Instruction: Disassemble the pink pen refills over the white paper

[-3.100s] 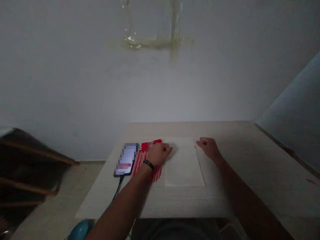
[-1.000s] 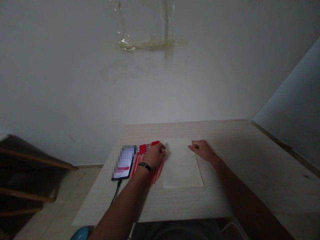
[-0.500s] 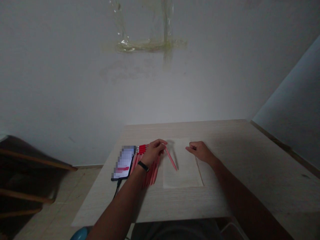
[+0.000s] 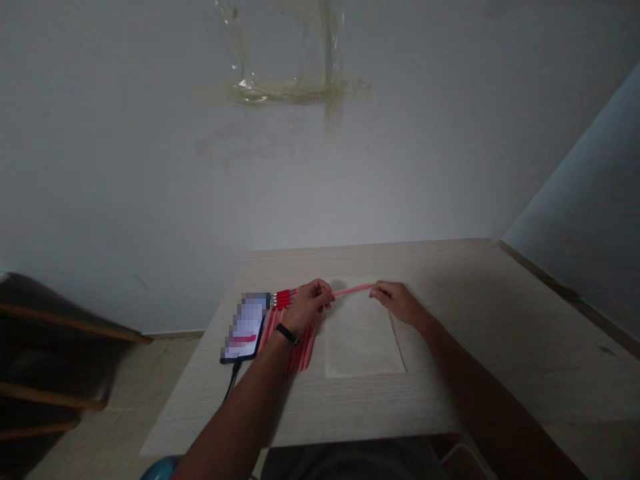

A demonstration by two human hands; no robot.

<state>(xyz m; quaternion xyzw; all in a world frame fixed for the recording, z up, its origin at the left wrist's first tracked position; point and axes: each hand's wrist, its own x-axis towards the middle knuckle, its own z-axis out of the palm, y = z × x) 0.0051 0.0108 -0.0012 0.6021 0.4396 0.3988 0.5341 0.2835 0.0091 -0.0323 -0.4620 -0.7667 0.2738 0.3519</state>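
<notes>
Both forearms are bare, with no sleeves showing. A thin black band point(image 4: 287, 333) circles the left wrist; the right wrist wears nothing.

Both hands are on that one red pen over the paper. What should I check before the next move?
1. Left hand closed on one end of the red pen: ok.
2. Right hand pinching the other end: ok.
3. Pen held roughly level, above the far edge of the sheet of paper: ok.
4. Paper flat on the table, nothing lying on it: ok.
5. Row of other pens lying together between the phone and the paper: ok.
6. Cap on or off the held pen: cannot tell, too dim and small.
</notes>
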